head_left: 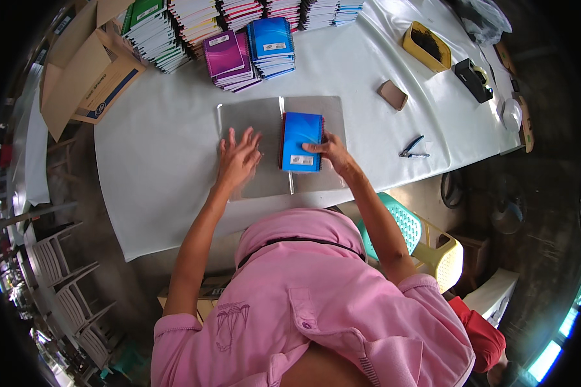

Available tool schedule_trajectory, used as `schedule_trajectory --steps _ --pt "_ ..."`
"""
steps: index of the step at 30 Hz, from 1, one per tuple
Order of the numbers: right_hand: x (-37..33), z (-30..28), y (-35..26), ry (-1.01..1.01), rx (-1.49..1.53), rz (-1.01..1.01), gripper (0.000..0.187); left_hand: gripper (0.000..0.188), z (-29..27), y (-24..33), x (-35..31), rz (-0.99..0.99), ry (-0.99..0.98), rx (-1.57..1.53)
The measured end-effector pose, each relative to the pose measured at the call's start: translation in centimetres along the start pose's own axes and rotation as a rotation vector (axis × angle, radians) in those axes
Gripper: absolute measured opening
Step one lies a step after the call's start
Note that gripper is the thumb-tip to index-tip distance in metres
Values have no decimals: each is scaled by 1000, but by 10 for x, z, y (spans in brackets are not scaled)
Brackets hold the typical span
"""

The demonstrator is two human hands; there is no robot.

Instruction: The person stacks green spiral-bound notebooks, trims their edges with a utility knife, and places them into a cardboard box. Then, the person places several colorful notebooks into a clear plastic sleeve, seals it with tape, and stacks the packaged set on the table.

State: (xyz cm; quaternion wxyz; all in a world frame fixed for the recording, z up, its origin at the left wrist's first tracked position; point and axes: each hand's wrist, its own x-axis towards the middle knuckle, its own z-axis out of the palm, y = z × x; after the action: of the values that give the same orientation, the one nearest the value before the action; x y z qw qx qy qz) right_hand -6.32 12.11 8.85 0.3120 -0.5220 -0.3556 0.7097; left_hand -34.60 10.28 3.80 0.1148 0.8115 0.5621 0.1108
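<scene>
A blue spiral notebook with a small white label is gripped at its right edge by my right hand, thumb on the cover and fingers underneath. Beneath it a clear plastic cover lies spread on the table, a pale fold line running down its middle. My left hand rests over the left half of that cover, fingers spread, holding nothing. Whether the notebook touches the plastic or is held just above it, I cannot tell.
Beyond the cover stand a purple notebook stack and a blue one, with more stacks behind. An open cardboard box is at left. Toward the right lie pliers, a brown block, a yellow container and a black object.
</scene>
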Motion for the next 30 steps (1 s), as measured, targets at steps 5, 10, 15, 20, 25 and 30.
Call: schedule_trajectory --steps 5,10,15,20,25,30 --pt "26 -19 -5 -21 -88 59 71 53 15 34 -23 -21 169 15" --pt "27 6 -18 -103 -152 54 71 54 16 29 -18 -12 167 55" --pt "35 20 -20 -55 -532 38 70 56 19 23 -21 -24 146 34" --pt "29 7 12 195 -795 -243 65 54 11 35 -9 -230 124 -281" --pt "20 11 19 117 -708 -345 56 53 -19 77 10 -570 -96 -1123" --pt "13 10 27 95 -542 -434 58 55 1 66 -2 -528 -75 -1413"
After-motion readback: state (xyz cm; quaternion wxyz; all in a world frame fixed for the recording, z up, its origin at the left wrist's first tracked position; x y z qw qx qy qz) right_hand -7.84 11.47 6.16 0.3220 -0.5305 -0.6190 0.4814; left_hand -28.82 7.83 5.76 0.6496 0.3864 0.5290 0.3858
